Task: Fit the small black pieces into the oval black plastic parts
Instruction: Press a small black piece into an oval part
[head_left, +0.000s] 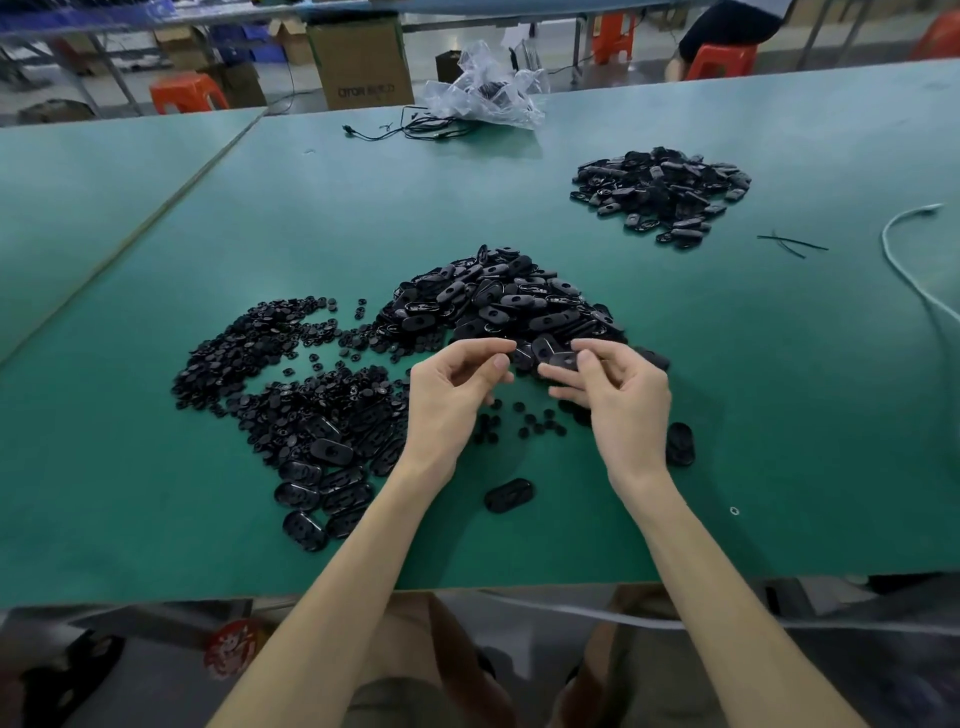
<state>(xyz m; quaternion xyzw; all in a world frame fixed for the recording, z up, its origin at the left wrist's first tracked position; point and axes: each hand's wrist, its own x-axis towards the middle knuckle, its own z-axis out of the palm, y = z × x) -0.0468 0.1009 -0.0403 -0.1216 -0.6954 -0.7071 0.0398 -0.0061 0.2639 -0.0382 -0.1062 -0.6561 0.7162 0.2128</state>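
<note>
Right hand has one oval part pinched between thumb and fingers, hole side up, just above the near edge of the big oval pile, probably so the hole faces the other hand. Left hand is right beside it with thumb and forefinger nipped together; can't tell if a small piece is in there. Small pieces pile sits left, in easy reach. Counting: three heaps total, including a far pile of ovals off to the right, way too many to count. Two loose ovals lie near the wrists, roughly a dozen stray bits under the hands, all on the green table.
</note>
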